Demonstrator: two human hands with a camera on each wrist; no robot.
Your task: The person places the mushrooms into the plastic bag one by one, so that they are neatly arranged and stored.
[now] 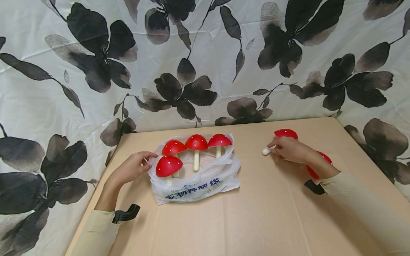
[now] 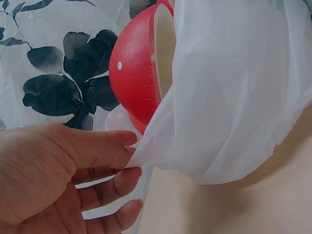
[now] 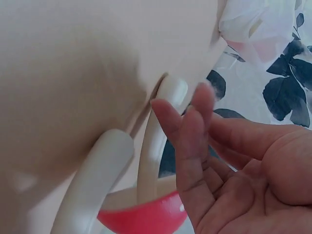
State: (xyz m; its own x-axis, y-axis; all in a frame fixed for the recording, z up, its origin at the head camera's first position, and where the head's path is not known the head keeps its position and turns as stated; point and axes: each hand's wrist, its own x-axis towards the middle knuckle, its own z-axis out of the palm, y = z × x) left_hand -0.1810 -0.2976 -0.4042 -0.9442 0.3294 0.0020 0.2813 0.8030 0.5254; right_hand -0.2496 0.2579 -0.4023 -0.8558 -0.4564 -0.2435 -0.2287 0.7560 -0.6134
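Note:
A white plastic bag with printed lettering lies open on the table, holding several toy mushrooms with red, white-dotted caps and pale stems. My left hand pinches the bag's left edge between thumb and fingers, as the left wrist view shows beside a red mushroom cap. At the right, my right hand is over a mushroom lying on its side. In the right wrist view its loosely bent fingers are close beside the pale stem; nothing is gripped. Another mushroom lies partly hidden behind my right forearm.
The light wooden table runs back to a white cloth printed with dark flowers, which hangs behind and at the sides. A black device sits at the left wrist and another black device at the right.

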